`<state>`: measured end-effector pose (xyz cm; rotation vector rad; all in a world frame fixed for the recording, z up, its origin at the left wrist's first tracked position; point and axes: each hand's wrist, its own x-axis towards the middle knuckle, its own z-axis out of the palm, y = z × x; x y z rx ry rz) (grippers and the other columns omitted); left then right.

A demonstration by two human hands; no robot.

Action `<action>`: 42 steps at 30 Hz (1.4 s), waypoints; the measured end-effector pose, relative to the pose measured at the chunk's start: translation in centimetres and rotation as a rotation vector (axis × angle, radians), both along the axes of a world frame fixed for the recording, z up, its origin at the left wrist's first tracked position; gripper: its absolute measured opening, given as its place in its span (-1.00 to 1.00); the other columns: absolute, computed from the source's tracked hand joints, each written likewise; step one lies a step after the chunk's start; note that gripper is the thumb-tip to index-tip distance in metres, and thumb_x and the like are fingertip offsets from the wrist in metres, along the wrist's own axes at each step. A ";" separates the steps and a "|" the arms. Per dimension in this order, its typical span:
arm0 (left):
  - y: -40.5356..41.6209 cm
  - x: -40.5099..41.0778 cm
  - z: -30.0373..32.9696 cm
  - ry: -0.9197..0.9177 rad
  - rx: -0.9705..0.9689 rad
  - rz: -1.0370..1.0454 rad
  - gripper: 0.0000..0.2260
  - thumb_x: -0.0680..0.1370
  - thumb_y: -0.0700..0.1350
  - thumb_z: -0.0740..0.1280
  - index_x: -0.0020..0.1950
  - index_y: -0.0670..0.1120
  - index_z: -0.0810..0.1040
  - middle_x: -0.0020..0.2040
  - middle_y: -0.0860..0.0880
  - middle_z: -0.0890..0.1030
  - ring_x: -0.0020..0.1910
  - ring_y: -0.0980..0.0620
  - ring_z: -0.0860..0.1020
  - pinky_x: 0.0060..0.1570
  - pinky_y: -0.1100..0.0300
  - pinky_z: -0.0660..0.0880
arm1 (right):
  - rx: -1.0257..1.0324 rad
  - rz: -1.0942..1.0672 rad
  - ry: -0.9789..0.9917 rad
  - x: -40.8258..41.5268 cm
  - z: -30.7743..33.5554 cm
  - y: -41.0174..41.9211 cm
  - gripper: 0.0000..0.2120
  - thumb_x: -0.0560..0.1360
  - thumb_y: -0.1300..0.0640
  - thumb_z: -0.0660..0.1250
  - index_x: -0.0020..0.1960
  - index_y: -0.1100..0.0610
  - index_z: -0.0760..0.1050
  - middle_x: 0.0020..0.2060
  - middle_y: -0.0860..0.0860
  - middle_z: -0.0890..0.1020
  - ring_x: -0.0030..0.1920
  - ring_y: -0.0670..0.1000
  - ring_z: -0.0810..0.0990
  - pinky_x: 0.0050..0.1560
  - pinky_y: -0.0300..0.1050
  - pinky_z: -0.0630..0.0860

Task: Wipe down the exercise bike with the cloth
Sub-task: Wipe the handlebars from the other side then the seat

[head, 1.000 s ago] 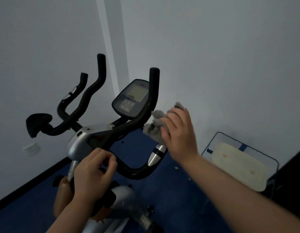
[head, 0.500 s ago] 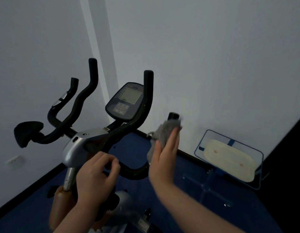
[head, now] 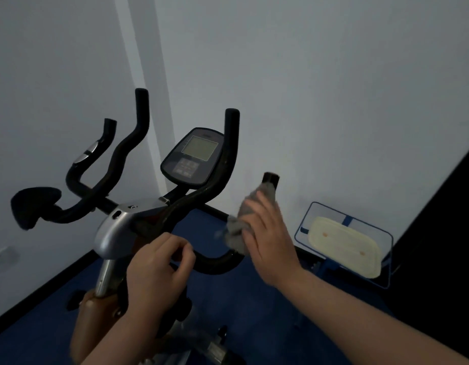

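Two hands work at the exercise bike (head: 117,227), both close to its black handlebar (head: 215,262). With the console (head: 195,156) taken as the landmark, the right hand (head: 270,241) sits below and to the right of it, wrapped around the upright right-hand grip of the handlebar with the grey cloth (head: 243,222) bunched between palm and bar; the fingers curl round the cloth, and the black tip of that grip pokes out above it. The left hand (head: 157,270) lies below the console and slightly left, just under the silver stem housing, its fingers curled with thumb and forefinger meeting near the low curve of the handlebar; whether they actually pinch the bar or anything else cannot be told. Left of the console, the other handlebar horns rise and a dark elbow pad (head: 34,204) juts out. Far right of the console and lower, a blue-framed stand (head: 386,259) carries a cream pad (head: 344,246) on the blue floor (head: 254,312).
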<state>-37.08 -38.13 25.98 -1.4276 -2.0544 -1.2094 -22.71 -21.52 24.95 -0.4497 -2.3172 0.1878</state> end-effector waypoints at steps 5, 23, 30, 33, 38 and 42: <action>0.0 -0.1 0.1 0.009 0.006 0.007 -0.80 0.50 -0.02 0.23 -0.27 0.00 0.57 -0.30 0.17 0.51 -0.38 0.18 0.46 -0.46 0.20 0.41 | 0.417 0.159 -0.341 0.5 4.8 4.2 -0.72 0.58 0.00 0.16 -0.01 0.12 0.59 -0.09 0.02 0.59 0.06 0.07 0.57 0.52 0.09 0.01; -2.4 0.8 -1.7 -0.234 0.008 0.545 -0.95 0.53 -0.07 0.31 -0.08 0.00 0.56 -0.17 0.11 0.52 -0.17 0.14 0.44 -0.17 0.23 0.35 | 0.438 0.237 -0.755 -1.7 4.0 -2.8 -0.64 0.59 -0.08 0.00 -0.01 0.10 0.48 -0.22 0.02 0.56 -0.23 0.05 0.50 -0.14 -0.05 0.40; -2.2 0.9 -1.8 -0.293 0.015 0.631 -0.87 0.51 0.01 0.28 -0.07 -0.02 0.55 -0.12 0.10 0.49 -0.12 0.13 0.44 -0.15 0.22 0.40 | 0.166 0.355 -1.027 -9.0 3.7 -3.9 -0.69 0.67 0.07 -0.04 0.33 0.18 0.24 0.21 0.20 0.40 0.08 0.22 0.50 -0.15 -0.01 0.33; -2.2 0.9 -1.9 -0.341 0.020 0.647 -0.85 0.52 0.05 0.23 -0.07 0.02 0.53 -0.13 0.13 0.48 -0.12 0.16 0.43 -0.20 0.29 0.35 | 0.329 0.373 -0.930 -6.0 3.0 -3.1 -0.63 0.66 0.04 0.00 0.42 0.15 0.13 0.22 0.14 0.46 0.05 0.15 0.54 -0.18 -0.04 0.32; -2.2 0.3 -2.1 -0.346 0.027 0.655 -0.83 0.57 0.02 0.15 -0.05 0.04 0.52 -0.14 0.15 0.45 -0.17 0.19 0.43 -0.24 0.39 0.28 | 0.246 0.238 -0.909 -7.2 2.8 -4.1 -0.57 0.66 -0.10 -0.06 0.35 0.20 0.16 0.07 0.12 0.60 0.01 0.12 0.59 -0.19 -0.08 0.28; -2.1 0.3 -2.3 -0.357 0.053 0.648 -0.79 0.57 0.03 0.12 -0.04 0.03 0.52 -0.13 0.13 0.46 -0.17 0.17 0.44 -0.24 0.34 0.32 | 0.058 0.205 -0.878 -10.3 3.0 -5.3 -0.61 0.67 -0.08 -0.05 0.29 0.20 0.24 0.13 0.16 0.58 0.12 0.18 0.55 -0.14 -0.04 0.28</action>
